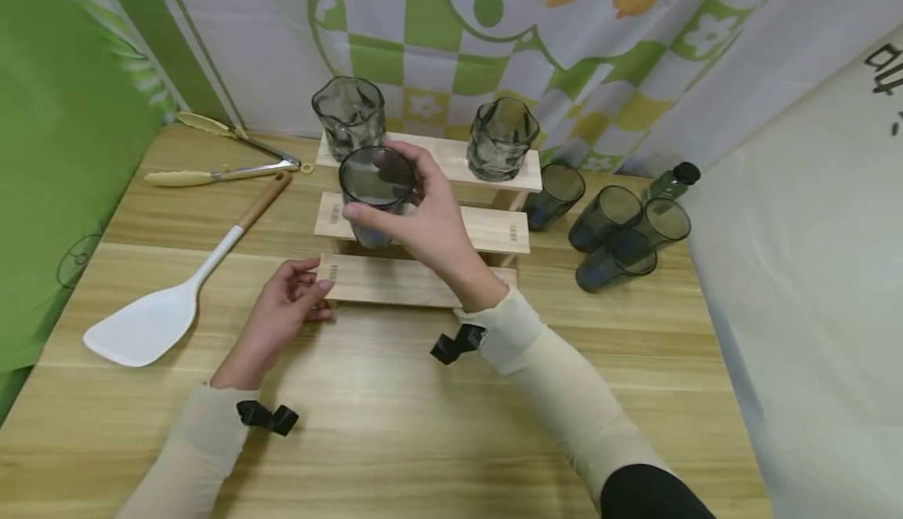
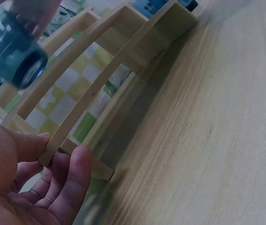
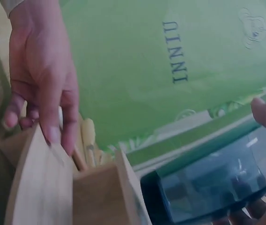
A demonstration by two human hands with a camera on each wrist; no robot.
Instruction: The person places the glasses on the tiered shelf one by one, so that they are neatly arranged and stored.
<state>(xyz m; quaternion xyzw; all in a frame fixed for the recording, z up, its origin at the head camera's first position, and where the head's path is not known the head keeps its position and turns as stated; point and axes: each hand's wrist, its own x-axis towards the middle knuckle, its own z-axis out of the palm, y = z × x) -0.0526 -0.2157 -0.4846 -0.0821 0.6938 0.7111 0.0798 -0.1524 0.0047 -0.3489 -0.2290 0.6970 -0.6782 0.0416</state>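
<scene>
My right hand [image 1: 444,229] grips a smooth dark-tinted glass tumbler [image 1: 375,178] by its sides, thumb in front and fingers behind. The tumbler is over the left part of the middle step [image 1: 487,229] of a three-tier wooden stand; its base [image 2: 32,68] looks off the boards in the left wrist view. With thumb on top and fingers beneath, my left hand [image 1: 278,307] pinches the left end of the lowest step [image 1: 402,282]. Two wavy clear-grey glasses, one left [image 1: 353,123] and one right [image 1: 502,143], stand on the top step [image 1: 447,160].
Several dark tumblers [image 1: 612,225] stand right of the stand, beside a small dark-capped bottle [image 1: 666,186]. Tongs [image 1: 247,170] with yellowish tips and a white turner [image 1: 148,327] with a wooden handle lie on the left. A patterned curtain [image 1: 437,48] hangs behind.
</scene>
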